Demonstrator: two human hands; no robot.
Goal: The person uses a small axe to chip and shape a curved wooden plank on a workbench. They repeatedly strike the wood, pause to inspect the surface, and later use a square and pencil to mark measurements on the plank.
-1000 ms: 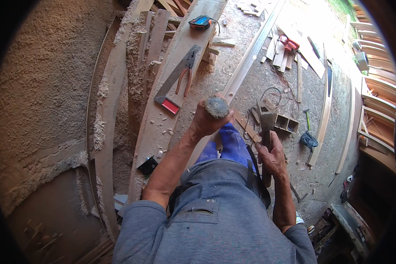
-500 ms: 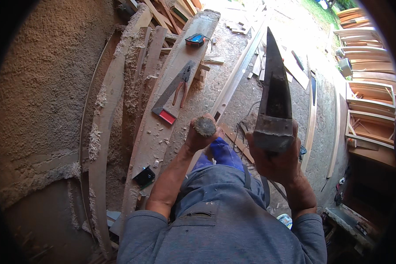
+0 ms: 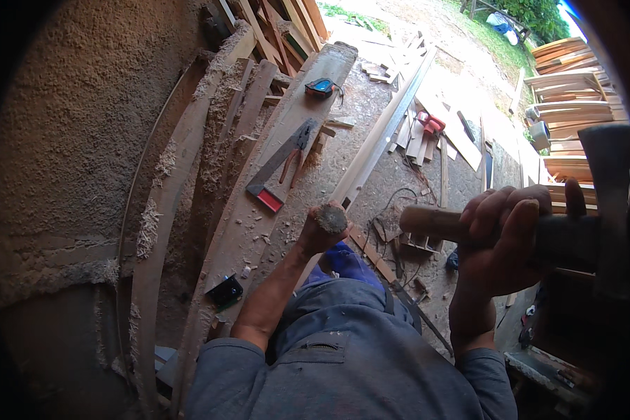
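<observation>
Currently clamped round an axe (image 3: 570, 241) with the right hand (image 3: 507, 234), out at the right and well apart from the left hand (image 3: 316, 236). Set crosswise along its long axis, with butt to the left and head to the right. Gripped from a raised wrist, with fingers curled over the top. Likewise closed, with the left hand, around a round-ended handle (image 3: 330, 218), seen end-on, pointing up at the camera, just beside a long beam (image 3: 379, 154).
</observation>
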